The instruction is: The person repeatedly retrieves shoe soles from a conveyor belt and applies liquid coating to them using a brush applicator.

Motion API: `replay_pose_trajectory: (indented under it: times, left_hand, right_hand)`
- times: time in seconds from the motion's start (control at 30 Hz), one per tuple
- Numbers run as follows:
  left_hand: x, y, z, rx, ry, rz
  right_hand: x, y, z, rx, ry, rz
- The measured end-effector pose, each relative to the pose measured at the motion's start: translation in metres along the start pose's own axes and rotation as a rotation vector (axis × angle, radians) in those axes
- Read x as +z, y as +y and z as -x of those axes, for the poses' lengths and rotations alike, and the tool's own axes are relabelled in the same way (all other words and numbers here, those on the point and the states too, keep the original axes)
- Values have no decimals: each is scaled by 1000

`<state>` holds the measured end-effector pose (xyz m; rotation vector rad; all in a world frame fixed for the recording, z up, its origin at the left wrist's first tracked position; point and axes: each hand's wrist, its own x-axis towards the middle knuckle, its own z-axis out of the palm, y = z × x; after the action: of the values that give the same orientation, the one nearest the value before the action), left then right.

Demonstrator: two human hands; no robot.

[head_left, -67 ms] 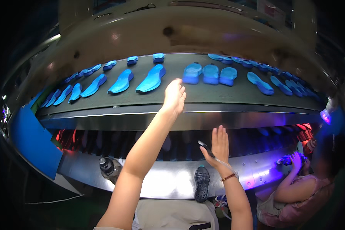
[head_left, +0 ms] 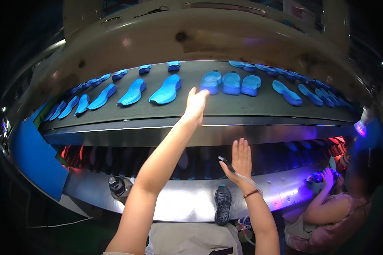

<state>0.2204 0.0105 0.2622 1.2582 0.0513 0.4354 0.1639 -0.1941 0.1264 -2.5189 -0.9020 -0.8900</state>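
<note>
My left hand [head_left: 196,104] reaches over a dark belt [head_left: 259,108]. Its fingers are apart, and one fingertip overlaps the near edge of a blue shoe sole [head_left: 211,81]; whether it touches is hard to tell. Two similar blue soles [head_left: 231,83] sit close beside that one on the right. Lower down, my right hand [head_left: 242,161] has its fingers stretched out above the dark lower opening. A slim dark tool [head_left: 226,163] with a pale tip rests between its thumb and palm, and a whitish cord runs back from it past the beaded bracelet.
A black shoe sole [head_left: 222,205] lies on the shiny metal ledge [head_left: 187,199]. Left of it stands a dark-capped bottle [head_left: 120,187]. More blue soles [head_left: 165,90] line the belt on both sides. A co-worker [head_left: 332,212] sits at the right, holding something under violet light.
My left hand has turned slightly, and its fingers have spread toward the blue sole on the right. My right hand stays almost where it was.
</note>
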Motion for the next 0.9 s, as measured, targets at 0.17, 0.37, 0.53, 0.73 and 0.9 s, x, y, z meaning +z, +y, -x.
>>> replay_pose_trajectory:
  times: [0.17, 0.37, 0.53, 0.73, 0.9]
  left_hand:
    - [10, -20, -70, 269, 68, -1021]
    - [31, -21, -123, 46, -197, -1584]
    - [95, -49, -139, 318, -423, -1590]
    - [162, -85, -115, 642, -621, -1016]
    - [157, -47, -82, 621, -637, -1355]
  right_hand:
    - [49, 28, -19, -81, 119, 142]
    - [86, 38, -24, -121, 262, 190]
    - [99, 41, -25, -141, 414, 172]
    - [99, 37, -23, -139, 463, 179]
    - [97, 42, -22, -169, 427, 140]
